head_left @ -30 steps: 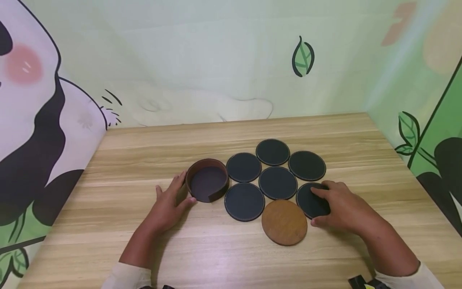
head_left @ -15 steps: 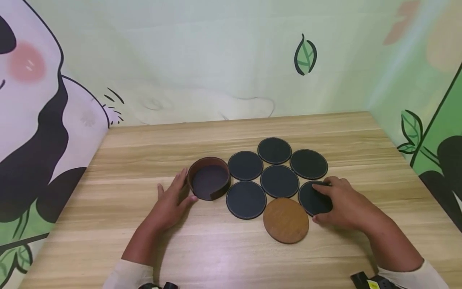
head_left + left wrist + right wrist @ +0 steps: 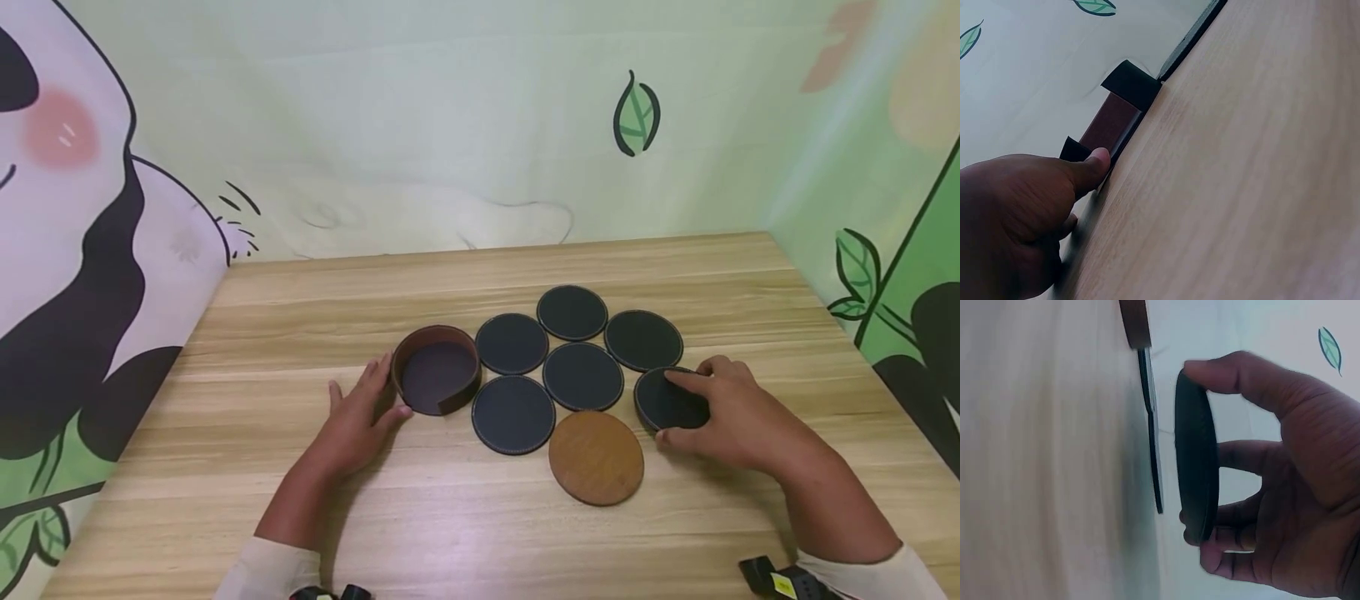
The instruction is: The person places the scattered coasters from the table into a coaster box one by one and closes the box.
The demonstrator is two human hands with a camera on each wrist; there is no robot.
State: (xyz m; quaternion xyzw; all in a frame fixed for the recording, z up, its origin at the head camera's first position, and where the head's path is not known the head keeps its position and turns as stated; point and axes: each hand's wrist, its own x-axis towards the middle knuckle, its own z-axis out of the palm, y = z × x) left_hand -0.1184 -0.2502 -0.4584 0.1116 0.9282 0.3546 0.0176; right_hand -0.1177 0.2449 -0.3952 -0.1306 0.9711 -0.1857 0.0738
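My right hand [image 3: 750, 425] pinches a round black coaster [image 3: 670, 404] by its edges, thumb on one side and fingertips on the opposite one. In the right wrist view this coaster [image 3: 1196, 462] is raised, standing apart from the flat coasters beyond it. My left hand [image 3: 352, 429] holds the left side of a round, dark brown coaster holder [image 3: 465, 395], thumb at the front and fingers along the outer wall. The holder has a gap in its front wall, and its dark base shows inside. In the left wrist view the thumb [image 3: 1099, 162] touches its wall.
Several black stitched coasters [image 3: 582, 377] lie flat in a cluster right of the holder. One brown coaster [image 3: 596, 458] lies nearest the front. The wooden table [image 3: 450, 517] meets a wall [image 3: 420, 125] printed with leaves and a panda.
The right hand has lifted the black coaster off the table and shifted it slightly right, away from the brown one. The left hand stays at the holder. The head view has shifted slightly.
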